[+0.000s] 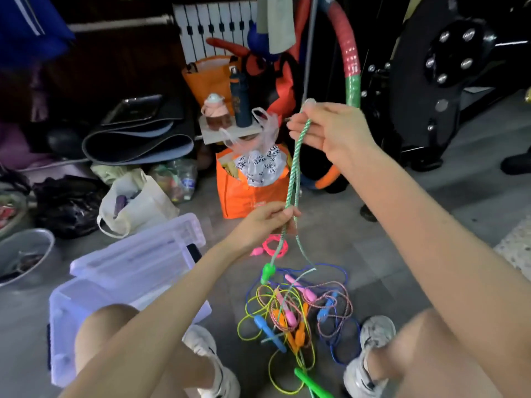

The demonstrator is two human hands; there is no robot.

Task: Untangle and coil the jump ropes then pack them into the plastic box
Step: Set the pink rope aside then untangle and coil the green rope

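Note:
My right hand (327, 130) pinches the doubled green jump rope (296, 165) up high, and my left hand (267, 222) grips both strands lower down. One green handle (268, 272) dangles just below. On the floor between my feet lies a tangled pile of ropes (298, 308) in yellow, blue, pink and orange with their handles. A coiled pink rope (275, 245) lies on the floor past the pile. The clear plastic box (71, 317) stands open at my left knee, its lid (138, 257) behind it.
An orange bag (244, 193) with a white plastic bag stands just past my hands. A cloth tote (135, 202), rolled mats (138, 145), a metal bowl (23, 248) and black bags fill the left. Exercise equipment (431, 81) stands at the right.

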